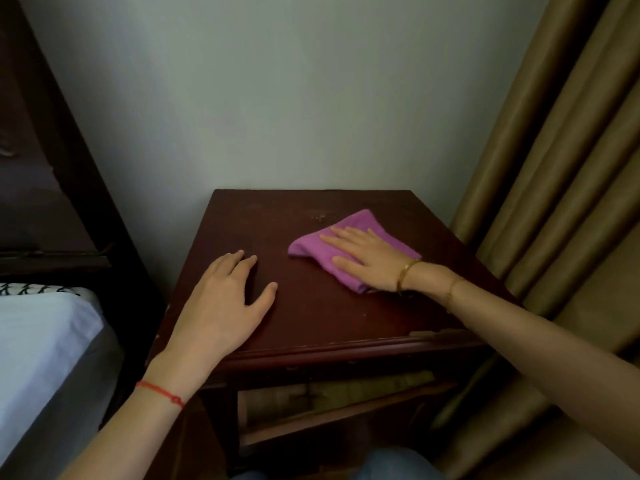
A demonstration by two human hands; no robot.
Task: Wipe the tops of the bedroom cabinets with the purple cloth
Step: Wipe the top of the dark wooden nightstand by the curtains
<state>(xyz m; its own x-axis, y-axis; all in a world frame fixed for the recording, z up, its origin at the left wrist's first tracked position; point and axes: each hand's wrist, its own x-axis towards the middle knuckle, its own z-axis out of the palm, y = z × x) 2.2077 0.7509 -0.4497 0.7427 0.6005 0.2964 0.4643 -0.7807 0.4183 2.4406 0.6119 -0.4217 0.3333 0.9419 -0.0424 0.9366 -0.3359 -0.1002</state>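
Observation:
A dark red-brown wooden bedside cabinet (311, 306) stands against the wall. A folded purple cloth (311, 249) lies on the right half of its top. My right hand (363, 258) presses flat on the cloth with straight fingers, covering its middle. My left hand (225, 299) rests flat on the bare wood at the front left of the top, fingers spread, holding nothing. A small pale scuffed patch (318, 217) shows on the wood just behind the cloth.
A bed with a white sheet (41, 341) and a dark wooden headboard (52, 168) sits close on the left. Tan curtains (554, 202) hang right beside the cabinet's right edge. An open compartment (329, 400) lies below the top.

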